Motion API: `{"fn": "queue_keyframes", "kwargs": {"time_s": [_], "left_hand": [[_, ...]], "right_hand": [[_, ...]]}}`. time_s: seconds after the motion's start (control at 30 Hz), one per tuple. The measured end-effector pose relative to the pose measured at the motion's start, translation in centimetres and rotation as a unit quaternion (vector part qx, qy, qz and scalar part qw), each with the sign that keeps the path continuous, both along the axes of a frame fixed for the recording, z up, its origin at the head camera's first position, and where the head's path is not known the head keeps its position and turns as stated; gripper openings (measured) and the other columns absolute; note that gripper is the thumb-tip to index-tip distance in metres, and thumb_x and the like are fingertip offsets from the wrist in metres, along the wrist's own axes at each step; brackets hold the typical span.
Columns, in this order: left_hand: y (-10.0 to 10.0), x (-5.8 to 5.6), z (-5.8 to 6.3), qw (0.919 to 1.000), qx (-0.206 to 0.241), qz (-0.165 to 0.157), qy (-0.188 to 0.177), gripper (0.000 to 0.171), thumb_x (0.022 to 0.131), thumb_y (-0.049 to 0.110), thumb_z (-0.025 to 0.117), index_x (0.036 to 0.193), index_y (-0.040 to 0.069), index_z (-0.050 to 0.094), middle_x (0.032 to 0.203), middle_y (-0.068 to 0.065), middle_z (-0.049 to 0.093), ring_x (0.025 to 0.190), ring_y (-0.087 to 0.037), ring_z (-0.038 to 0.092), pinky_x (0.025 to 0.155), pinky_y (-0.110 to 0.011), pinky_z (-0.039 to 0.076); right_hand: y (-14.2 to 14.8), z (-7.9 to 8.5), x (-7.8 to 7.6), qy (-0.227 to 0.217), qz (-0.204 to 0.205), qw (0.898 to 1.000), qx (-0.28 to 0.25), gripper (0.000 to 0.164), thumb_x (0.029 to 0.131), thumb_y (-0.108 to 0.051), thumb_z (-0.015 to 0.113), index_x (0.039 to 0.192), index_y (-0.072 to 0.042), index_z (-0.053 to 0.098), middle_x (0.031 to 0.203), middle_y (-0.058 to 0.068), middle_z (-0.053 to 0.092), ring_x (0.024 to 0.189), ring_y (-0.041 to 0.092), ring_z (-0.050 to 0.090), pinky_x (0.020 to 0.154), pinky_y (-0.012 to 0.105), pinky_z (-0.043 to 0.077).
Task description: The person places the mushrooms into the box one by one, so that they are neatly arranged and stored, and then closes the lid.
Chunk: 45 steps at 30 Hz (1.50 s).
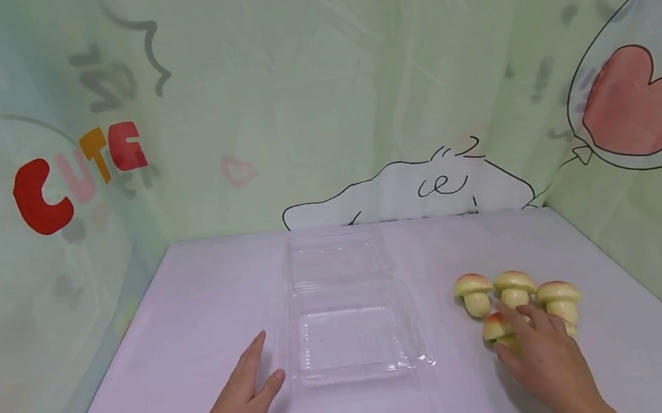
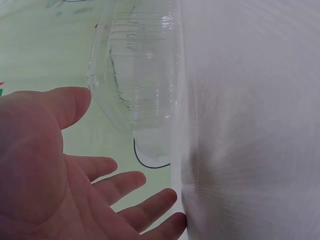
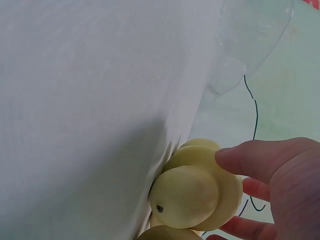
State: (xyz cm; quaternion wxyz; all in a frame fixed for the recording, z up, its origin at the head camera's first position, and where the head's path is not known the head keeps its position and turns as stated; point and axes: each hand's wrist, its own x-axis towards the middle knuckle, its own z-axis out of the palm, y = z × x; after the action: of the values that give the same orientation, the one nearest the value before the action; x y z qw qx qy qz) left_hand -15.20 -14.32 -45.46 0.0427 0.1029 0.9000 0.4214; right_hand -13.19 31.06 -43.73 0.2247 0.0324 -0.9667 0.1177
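Observation:
My left hand (image 1: pixel 236 405) is held out beside the clear plastic clamshell box (image 1: pixel 358 370), fingers spread and holding nothing. In the left wrist view the box (image 2: pixel 142 65) stands beyond the thumb. The hinged box lies opened out, its lid toward the back wall. My right hand (image 1: pixel 546 353) is over a cluster of mushroom-shaped pieces with pale yellow stems and reddish cap tops. It grips the nearest mushroom (image 3: pixel 185 195), thumb at one side of the cap and fingers round the other. Part of this mushroom is hidden under the hand in the head view.
Other mushrooms, such as the left one (image 1: pixel 474 293) and the right one (image 1: pixel 560 300), stand close around the right fingers. A pale cloth covers the table (image 1: pixel 214 292). Printed fabric walls (image 1: pixel 312 93) enclose the back and both sides.

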Motion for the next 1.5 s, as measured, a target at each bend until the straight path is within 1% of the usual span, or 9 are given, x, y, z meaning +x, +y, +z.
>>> {"fn": "queue_keyframes", "kwargs": {"time_s": [0.13,0.3,0.47,0.57,0.8,0.87,1.03,1.27,1.5], "left_hand": [[0.0,0.0,-0.1,1.0000,0.001,0.005,-0.003,0.075,0.106,0.044,0.055,0.167,0.015,0.020,0.171,-0.015,0.024,0.158,-0.039,0.020,0.125,-0.064,0.019],[0.1,0.1,-0.1,1.0000,0.005,0.002,0.007,0.071,0.107,0.041,0.055,0.166,0.017,0.024,0.170,-0.012,0.027,0.158,-0.037,0.023,0.125,-0.063,0.021],[0.2,0.0,-0.2,0.9998,0.007,-0.001,0.018,0.069,0.107,0.042,0.054,0.165,0.018,0.026,0.170,-0.010,0.030,0.157,-0.036,0.025,0.125,-0.062,0.022],[0.4,0.0,-0.3,0.9998,0.008,-0.003,0.020,0.068,0.107,0.041,0.054,0.165,0.018,0.027,0.170,-0.010,0.030,0.157,-0.035,0.026,0.125,-0.062,0.023],[0.8,0.0,-0.3,0.9997,0.010,-0.005,0.021,0.067,0.108,0.039,0.054,0.165,0.017,0.027,0.169,-0.011,0.030,0.157,-0.037,0.026,0.124,-0.063,0.023],[0.8,0.0,-0.3,0.9997,0.010,-0.004,0.022,0.067,0.108,0.039,0.054,0.165,0.017,0.027,0.169,-0.011,0.030,0.157,-0.037,0.026,0.124,-0.063,0.023],[1.0,-0.1,-0.3,0.9996,0.013,-0.005,0.023,0.067,0.107,0.039,0.055,0.165,0.017,0.028,0.169,-0.009,0.031,0.157,-0.035,0.028,0.124,-0.062,0.023],[1.1,-0.1,-0.2,0.9997,0.012,-0.004,0.021,0.068,0.106,0.043,0.056,0.164,0.018,0.030,0.168,-0.008,0.033,0.156,-0.035,0.029,0.124,-0.062,0.024],[1.0,0.0,-0.3,0.9998,0.013,-0.005,0.014,0.067,0.106,0.044,0.056,0.163,0.018,0.032,0.167,-0.007,0.035,0.156,-0.034,0.031,0.124,-0.061,0.026]], "right_hand": [[0.0,-0.1,-0.2,0.010,0.006,1.000,0.002,0.058,0.077,-0.013,0.085,0.131,-0.006,0.065,0.122,0.031,0.060,0.106,0.054,0.056,0.070,0.068,0.048],[-0.1,0.0,-0.3,-0.008,0.006,1.000,0.015,0.054,0.077,-0.013,0.086,0.128,-0.005,0.068,0.123,0.033,0.059,0.109,0.055,0.055,0.070,0.068,0.049],[0.0,-0.1,-0.5,-0.027,0.001,0.999,0.024,0.055,0.078,-0.014,0.085,0.129,-0.004,0.067,0.123,0.032,0.059,0.109,0.054,0.054,0.071,0.067,0.050],[0.0,-0.2,-0.6,-0.031,0.003,0.999,0.025,0.056,0.078,-0.013,0.085,0.130,-0.004,0.066,0.122,0.031,0.059,0.107,0.054,0.055,0.071,0.067,0.050],[0.1,-0.4,-0.7,-0.017,0.013,1.000,0.012,0.058,0.075,-0.008,0.084,0.130,-0.002,0.066,0.119,0.029,0.059,0.099,0.050,0.055,0.071,0.063,0.050],[0.1,-0.4,-0.7,-0.023,0.013,1.000,0.003,0.059,0.076,-0.007,0.083,0.132,-0.001,0.064,0.120,0.029,0.058,0.101,0.050,0.054,0.072,0.063,0.051],[0.0,-0.3,-0.8,-0.032,0.012,0.999,-0.017,0.060,0.076,-0.003,0.081,0.134,0.002,0.063,0.122,0.031,0.057,0.104,0.051,0.053,0.079,0.063,0.049],[0.0,-0.5,-1.1,0.012,0.024,0.999,-0.032,0.057,0.069,0.004,0.082,0.125,0.005,0.068,0.112,0.032,0.062,0.098,0.054,0.058,0.080,0.064,0.049],[0.0,-0.8,-1.2,0.034,0.025,0.998,-0.044,0.054,0.066,0.006,0.081,0.119,0.004,0.071,0.108,0.029,0.062,0.098,0.051,0.059,0.081,0.063,0.049]]}}
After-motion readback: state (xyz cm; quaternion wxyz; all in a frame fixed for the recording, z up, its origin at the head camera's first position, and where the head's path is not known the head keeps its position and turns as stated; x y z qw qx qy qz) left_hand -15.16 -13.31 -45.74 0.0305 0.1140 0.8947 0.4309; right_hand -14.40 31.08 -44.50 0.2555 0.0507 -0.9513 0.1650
